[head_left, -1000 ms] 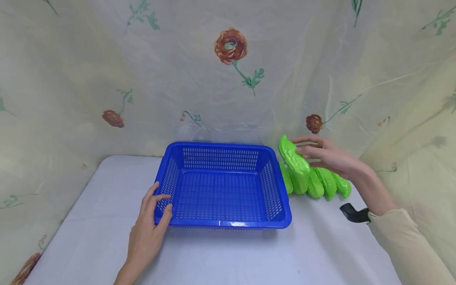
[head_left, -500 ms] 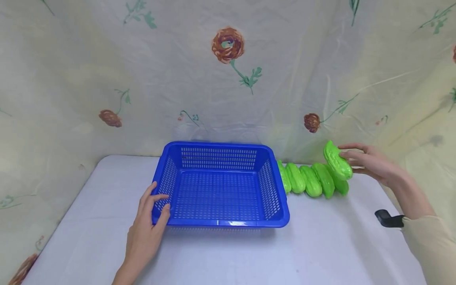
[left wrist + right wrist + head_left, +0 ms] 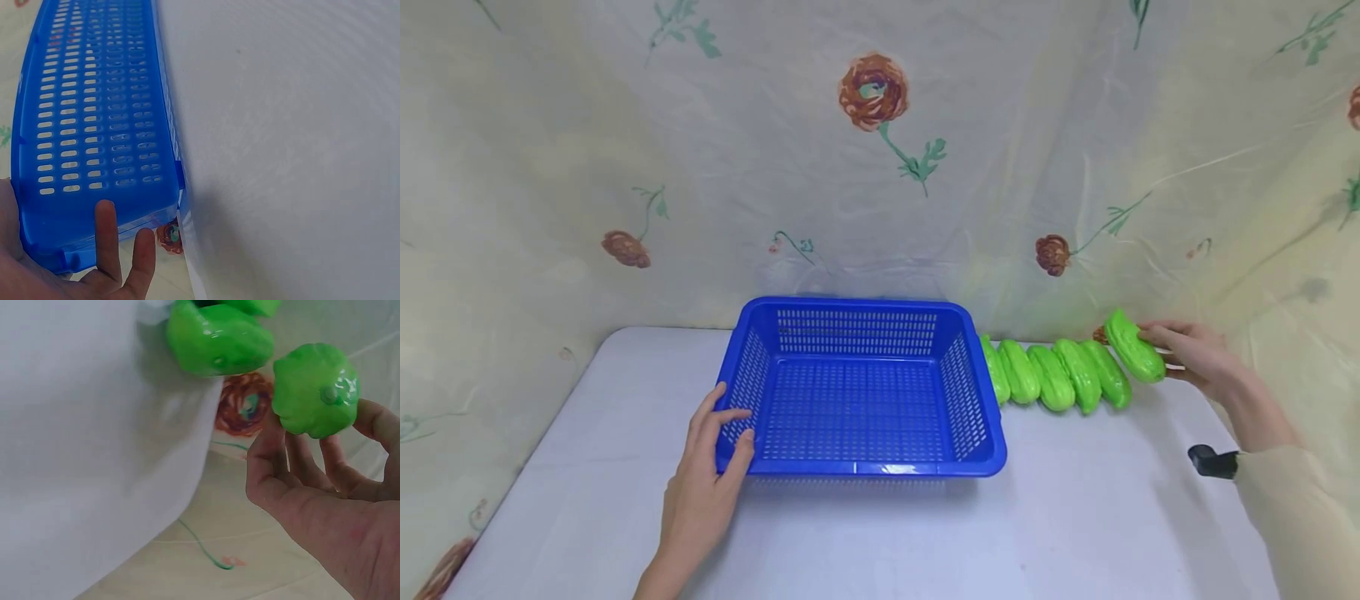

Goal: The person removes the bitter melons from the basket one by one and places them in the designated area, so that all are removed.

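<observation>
My left hand (image 3: 703, 475) holds the left rim of a blue slotted plastic basket (image 3: 861, 471), near its front corner. In the left wrist view, two fingers (image 3: 107, 240) lie against the basket's outer wall (image 3: 94, 209). My right hand (image 3: 1198, 354) pinches a glossy bright-green bitter gourd (image 3: 1137, 348), apparently plastic, with fingers and thumb around it. That gourd is tilted at the right end of a row of several similar gourds (image 3: 1078, 375). In the right wrist view, the held gourd (image 3: 317, 390) shows its stubby end, a small gap from the neighbouring gourd (image 3: 219, 340).
A white-covered table (image 3: 880, 542) lies under everything. Behind it hangs a pale floral cloth (image 3: 737, 150), which also closes in both sides. The basket's right wall hides part of the leftmost gourd. A black strap end (image 3: 1213, 461) sticks out at my right sleeve.
My right hand has carried the bitter gourd rightward along the row, then lowered it at the right end. My left hand has stayed at the basket's rim. The view has shifted slightly.
</observation>
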Tool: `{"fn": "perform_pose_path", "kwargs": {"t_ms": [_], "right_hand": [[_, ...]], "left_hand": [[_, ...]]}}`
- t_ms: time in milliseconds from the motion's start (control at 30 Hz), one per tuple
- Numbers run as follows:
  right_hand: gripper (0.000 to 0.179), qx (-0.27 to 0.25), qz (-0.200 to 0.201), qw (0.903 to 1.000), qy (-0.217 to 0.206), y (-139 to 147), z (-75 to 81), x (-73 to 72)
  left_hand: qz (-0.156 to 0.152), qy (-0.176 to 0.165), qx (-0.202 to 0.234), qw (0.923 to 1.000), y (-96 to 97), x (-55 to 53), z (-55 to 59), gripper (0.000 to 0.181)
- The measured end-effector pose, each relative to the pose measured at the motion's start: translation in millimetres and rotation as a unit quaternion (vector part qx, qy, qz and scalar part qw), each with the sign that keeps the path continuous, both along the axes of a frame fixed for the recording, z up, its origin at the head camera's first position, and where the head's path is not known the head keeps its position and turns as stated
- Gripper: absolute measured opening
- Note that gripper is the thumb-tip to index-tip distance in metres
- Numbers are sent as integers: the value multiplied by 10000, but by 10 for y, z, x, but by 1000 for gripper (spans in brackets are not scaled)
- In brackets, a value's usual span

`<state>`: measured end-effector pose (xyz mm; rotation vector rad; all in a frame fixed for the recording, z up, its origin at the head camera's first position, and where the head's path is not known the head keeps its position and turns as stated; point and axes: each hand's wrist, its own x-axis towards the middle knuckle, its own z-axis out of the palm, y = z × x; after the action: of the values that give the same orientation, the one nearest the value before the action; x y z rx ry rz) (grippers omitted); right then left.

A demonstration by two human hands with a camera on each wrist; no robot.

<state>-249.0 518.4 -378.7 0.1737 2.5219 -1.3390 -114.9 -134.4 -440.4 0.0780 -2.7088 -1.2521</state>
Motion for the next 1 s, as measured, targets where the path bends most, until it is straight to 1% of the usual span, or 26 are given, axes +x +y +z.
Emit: {"fn": "perform_pose_path", "kwargs": {"t_ms": [33, 100, 267, 433, 733, 867, 967, 1000], "right_hand": [[40, 14, 14, 10000, -17, 23, -33, -1], [38, -23, -17, 10000, -26, 64, -98, -3], [15, -284, -221, 9993, 53, 151, -242, 4], [15, -337, -306, 9990, -10, 216, -357, 24], [21, -212, -309, 9993, -83, 220, -476, 37], [31, -157, -327, 9993, -85, 218, -501, 34], [48, -80, -328, 9994, -71, 208, -512, 32], [49, -74, -355, 9993, -67, 203, -521, 33]], "left_hand": [[1, 5, 6, 10000, 0, 1, -2, 35], [1, 27, 4, 10000, -2, 8, -4, 35], [-7, 109, 8, 9999, 1, 8, -6, 34], [-21, 56, 16, 10000, -6, 2, -5, 34], [-6, 46, -4, 10000, -12, -4, -11, 34], [-12, 40, -14, 10000, -12, -3, -12, 35], [-24, 32, -14, 10000, -10, -3, -8, 35], [-26, 27, -19, 10000, -9, -2, -6, 35]]}}
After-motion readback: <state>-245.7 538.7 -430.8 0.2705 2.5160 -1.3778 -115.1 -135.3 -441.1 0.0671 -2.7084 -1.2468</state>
